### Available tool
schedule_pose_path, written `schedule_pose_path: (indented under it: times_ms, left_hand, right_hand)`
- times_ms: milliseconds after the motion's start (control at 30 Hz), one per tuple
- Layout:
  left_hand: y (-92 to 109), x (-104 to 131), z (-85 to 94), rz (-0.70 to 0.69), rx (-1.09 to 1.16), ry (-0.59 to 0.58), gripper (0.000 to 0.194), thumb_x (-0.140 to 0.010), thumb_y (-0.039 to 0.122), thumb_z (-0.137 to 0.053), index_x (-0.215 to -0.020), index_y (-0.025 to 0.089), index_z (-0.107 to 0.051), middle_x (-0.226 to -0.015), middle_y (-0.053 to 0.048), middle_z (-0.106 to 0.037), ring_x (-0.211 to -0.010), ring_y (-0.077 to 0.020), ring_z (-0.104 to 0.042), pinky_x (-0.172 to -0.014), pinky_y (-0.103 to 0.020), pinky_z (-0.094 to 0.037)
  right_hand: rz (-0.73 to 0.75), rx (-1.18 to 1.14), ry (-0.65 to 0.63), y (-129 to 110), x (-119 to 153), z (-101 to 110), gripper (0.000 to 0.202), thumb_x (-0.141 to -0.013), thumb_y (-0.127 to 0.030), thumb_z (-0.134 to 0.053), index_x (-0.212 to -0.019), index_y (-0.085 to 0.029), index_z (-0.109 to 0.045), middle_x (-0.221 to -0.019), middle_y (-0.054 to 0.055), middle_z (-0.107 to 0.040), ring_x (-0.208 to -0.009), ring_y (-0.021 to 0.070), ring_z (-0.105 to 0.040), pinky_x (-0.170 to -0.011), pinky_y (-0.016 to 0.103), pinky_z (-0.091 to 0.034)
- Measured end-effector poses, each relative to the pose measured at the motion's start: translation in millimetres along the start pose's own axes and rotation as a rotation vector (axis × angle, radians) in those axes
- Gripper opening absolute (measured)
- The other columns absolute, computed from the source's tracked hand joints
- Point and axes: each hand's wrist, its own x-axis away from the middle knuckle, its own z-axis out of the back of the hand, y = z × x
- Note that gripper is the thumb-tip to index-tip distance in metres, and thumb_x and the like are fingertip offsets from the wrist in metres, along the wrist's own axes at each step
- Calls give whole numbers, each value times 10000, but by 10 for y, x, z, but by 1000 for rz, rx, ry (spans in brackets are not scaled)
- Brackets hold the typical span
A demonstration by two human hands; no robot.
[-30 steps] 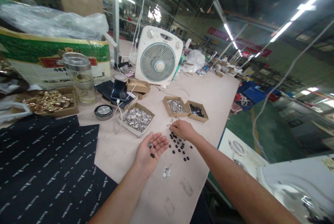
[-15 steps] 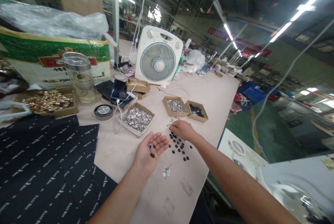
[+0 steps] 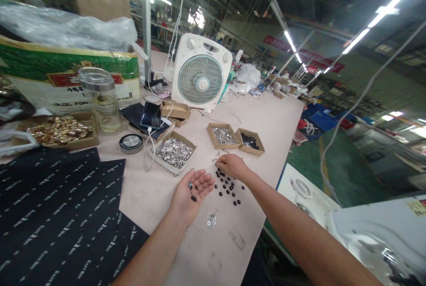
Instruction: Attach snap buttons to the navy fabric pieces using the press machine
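Observation:
My left hand [image 3: 189,195] is palm up with its fingers stretched out, and a few small black snap buttons [image 3: 193,198] rest in it. Just to the right, my right hand [image 3: 230,165] reaches down to the table with its fingertips pinched together. What is between those fingertips is too small to make out. Below and beside that hand lie several loose shiny black buttons [image 3: 226,181]. A few small silver pieces [image 3: 222,152] are scattered beyond it. Nearer to me, a small cluster of silver snap parts [image 3: 211,220] lies on the table.
Open boxes hold silver parts [image 3: 175,152], more silver parts [image 3: 223,136], black parts [image 3: 249,141] and gold parts [image 3: 63,129]. A white fan [image 3: 203,70], a phone [image 3: 151,116], a glass jar [image 3: 104,104] and black printed fabric [image 3: 60,215] are around.

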Motion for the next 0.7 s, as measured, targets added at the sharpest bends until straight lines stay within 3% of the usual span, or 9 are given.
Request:
schedule_pose_path:
  times_ms: [267, 700]
  left_hand:
    - [2, 17, -8, -7, 5, 2, 256, -916, 288, -539, -976, 64, -647, -881, -149, -711, -841, -251, -715, -816, -367, -587]
    - [4, 16, -15, -4, 11, 1, 255, -922, 289, -531, -958, 68, -654, -868, -142, -715, -816, -238, -715, -805, -362, -590]
  right_hand:
    - [-39, 64, 28, -34, 23, -5, 201, -850, -311, -572, -910, -262, -757, -956, -2, -754, -846, 179, -646, -627, 259, -369]
    - [8, 240, 18, -205, 93, 59, 285, -889, -247, -466, -792, -193, -728, -897, 84, -745, -825, 211, -641, -778, 314, -370]
